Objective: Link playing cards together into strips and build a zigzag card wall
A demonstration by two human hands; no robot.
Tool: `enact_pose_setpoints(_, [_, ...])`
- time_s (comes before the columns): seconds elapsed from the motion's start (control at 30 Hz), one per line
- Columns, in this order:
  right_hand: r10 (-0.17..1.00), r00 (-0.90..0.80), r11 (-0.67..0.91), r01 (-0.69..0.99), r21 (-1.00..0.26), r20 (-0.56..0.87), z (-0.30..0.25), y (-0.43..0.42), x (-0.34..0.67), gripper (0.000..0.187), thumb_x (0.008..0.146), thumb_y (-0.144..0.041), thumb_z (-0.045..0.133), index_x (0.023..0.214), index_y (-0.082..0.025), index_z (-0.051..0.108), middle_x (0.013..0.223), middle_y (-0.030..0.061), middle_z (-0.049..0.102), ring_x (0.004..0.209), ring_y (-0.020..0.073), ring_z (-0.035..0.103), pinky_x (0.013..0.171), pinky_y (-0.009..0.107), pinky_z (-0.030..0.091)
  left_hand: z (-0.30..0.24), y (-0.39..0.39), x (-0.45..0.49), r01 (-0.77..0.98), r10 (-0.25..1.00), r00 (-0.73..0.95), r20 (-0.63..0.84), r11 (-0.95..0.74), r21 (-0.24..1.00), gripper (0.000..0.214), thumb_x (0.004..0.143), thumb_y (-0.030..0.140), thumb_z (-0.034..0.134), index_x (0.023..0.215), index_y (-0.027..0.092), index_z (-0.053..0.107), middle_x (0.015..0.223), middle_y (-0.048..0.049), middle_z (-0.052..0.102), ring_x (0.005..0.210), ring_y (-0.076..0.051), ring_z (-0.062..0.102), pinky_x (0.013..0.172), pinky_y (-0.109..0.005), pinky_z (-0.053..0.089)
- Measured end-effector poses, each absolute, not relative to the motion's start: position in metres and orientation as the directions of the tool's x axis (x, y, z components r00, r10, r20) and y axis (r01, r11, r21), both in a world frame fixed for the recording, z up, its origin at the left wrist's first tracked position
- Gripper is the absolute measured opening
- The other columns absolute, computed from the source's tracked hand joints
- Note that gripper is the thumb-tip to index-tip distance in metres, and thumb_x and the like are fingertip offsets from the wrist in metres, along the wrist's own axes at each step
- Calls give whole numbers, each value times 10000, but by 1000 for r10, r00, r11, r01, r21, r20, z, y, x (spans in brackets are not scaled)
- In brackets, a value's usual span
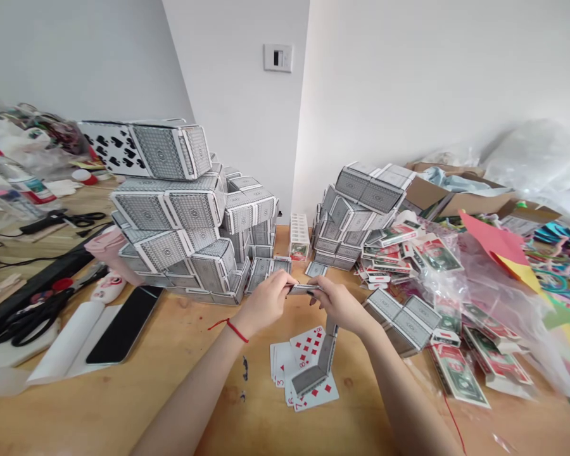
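My left hand (266, 303) and my right hand (338, 303) meet above the wooden table (147, 392), both pinching the top of a folded strip of grey-backed playing cards (304, 289). The strip bends down under my right hand and ends in an L-shaped piece (319, 366) resting on the table. Under it lie loose face-up cards (300, 362) with red diamonds. A red string circles my left wrist.
A tall stack of card-built blocks (180, 215) stands at the left, a smaller stack (361, 209) behind my hands. Card boxes and plastic bags (456, 297) crowd the right. A black phone (123, 326), scissors (38, 310) and a white booklet lie at the left.
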State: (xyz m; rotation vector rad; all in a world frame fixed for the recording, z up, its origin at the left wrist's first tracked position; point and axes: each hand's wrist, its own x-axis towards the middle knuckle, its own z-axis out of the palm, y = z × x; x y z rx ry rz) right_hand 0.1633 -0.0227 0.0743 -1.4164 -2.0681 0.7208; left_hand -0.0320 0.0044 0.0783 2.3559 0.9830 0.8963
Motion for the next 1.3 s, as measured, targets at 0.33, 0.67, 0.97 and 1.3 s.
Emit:
enact_pose_setpoints(0.33, [948,-308,269,628,-730,84,76,-22,169,135,847,-190,367,815,-197,498,753,34,663,690,161,610,623,256,434,78,7,-36,457,791,473,388,-597,659,266,850,153,349,1001,216,558,850,-13,654,736,-138,624,629,-232,453])
enact_pose_setpoints(0.67, [955,-275,263,632,-729,106,79,-27,156,170,867,-196,309,805,-203,466,625,1,626,533,136,604,549,227,425,82,-4,-24,326,799,498,337,-533,780,305,836,254,441,1112,197,557,1069,-58,627,929,-181,587,806,-301,443])
enact_pose_setpoints(0.97, [927,-358,301,527,-795,114,87,-31,154,185,879,-224,310,829,-202,486,631,4,648,583,149,627,558,231,443,67,8,-20,-287,858,513,-41,217,933,334,698,393,632,908,134,655,880,-82,660,782,-157,595,733,-286,455])
enact_pose_setpoints(1.3, [948,-306,254,566,-784,86,89,-32,152,197,860,-183,325,784,-198,506,583,3,629,528,139,610,552,225,446,69,5,-14,-114,863,500,67,-11,993,313,710,407,613,857,142,690,847,-81,648,789,-162,562,717,-283,437])
